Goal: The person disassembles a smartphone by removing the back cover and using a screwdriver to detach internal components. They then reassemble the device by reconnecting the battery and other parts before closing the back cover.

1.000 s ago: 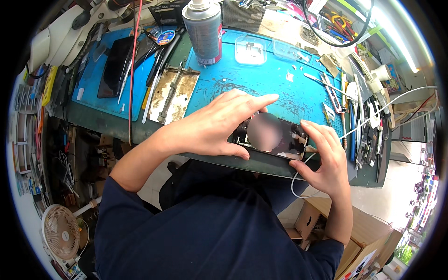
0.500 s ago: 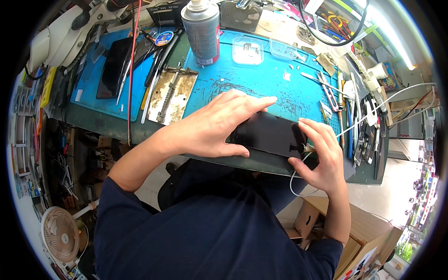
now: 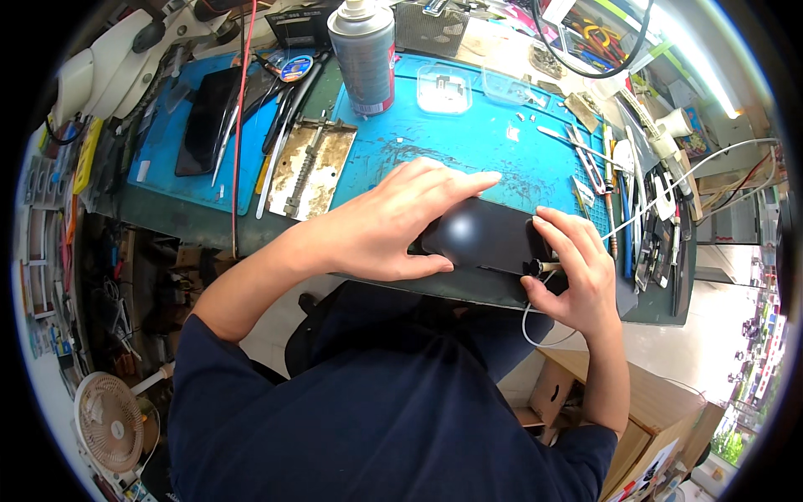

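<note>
A black smartphone (image 3: 493,238) lies face up between my hands near the front edge of the bench. My left hand (image 3: 397,222) grips its left end, with the thumb along the near side and the fingers at the far side. At the other end, my right hand (image 3: 581,272) holds the phone's corners between thumb and fingers. A white cable (image 3: 525,325) meets that right end and loops down past the bench edge; its plug is partly hidden by my fingers. A pale bright spot shows on the dark screen; whether it is a reflection I cannot tell.
Beyond the phone lies a blue work mat (image 3: 401,142). A spray can (image 3: 363,63), a clear plastic box (image 3: 444,89) and a metal holding fixture (image 3: 309,171) stand or lie there. Another dark phone (image 3: 207,121) is at left. Several tweezers and tools crowd the right side.
A pale bright spot has appeared on the left part of the phone's screen. The phone has tilted slightly, and both hands keep nearly the same places on it.
</note>
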Demonstrator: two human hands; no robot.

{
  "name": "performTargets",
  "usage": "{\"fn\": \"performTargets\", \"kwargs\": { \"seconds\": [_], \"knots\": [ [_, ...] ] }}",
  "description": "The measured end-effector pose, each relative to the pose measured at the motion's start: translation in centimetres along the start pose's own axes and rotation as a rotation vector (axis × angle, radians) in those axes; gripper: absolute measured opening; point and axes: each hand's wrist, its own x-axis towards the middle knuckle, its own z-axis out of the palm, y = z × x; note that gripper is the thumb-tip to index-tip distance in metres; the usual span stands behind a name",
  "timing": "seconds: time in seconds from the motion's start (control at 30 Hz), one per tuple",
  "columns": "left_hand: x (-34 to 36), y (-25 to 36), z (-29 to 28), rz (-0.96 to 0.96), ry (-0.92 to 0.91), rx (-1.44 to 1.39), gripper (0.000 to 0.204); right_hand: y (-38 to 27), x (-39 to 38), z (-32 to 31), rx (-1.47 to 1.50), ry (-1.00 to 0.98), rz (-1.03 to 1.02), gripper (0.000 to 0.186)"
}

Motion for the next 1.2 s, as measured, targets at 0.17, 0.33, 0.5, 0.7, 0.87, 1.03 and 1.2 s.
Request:
{"fn": "performTargets", "kwargs": {
  "seconds": [0.17, 0.33, 0.5, 0.7, 0.87, 1.03, 1.2],
  "knots": [
    [-0.1, 0.1, 0.1, -0.037, 0.018, -0.084, 0.094, 0.2, 0.0, 0.2, -0.007, 0.000, -0.011, 0.058],
    [0.3, 0.2, -1.6, -0.081, -0.089, -0.057, 0.078, 0.4, 0.0, 0.1, -0.004, 0.019, 0.005, 0.048],
    [0.7, 0.5, -2.5, -0.111, -0.123, 0.014, 0.053, -0.4, -1.2, -0.4, -0.097, 0.398, 0.050, 0.045],
    [1.8, -0.3, -2.7, -0.195, -0.085, -0.090, 0.048, -3.5, -3.7, 1.1, -0.161, 0.232, 0.017, 0.028],
    [1.8, 0.0, -2.9, -0.224, -0.045, -0.008, 0.050, -3.3, -3.2, 1.1, -0.169, 0.181, 0.106, 0.025],
    [1.9, -0.2, -2.3, -0.185, 0.015, 0.011, 0.049, -2.7, -2.9, 0.7, -0.235, 0.170, 0.234, 0.021],
    [1.4, -0.1, -2.6, -0.455, 0.001, -0.038, 0.050, -1.8, -2.5, -1.6, -0.122, 0.316, 0.574, 0.018]
  ]
}}
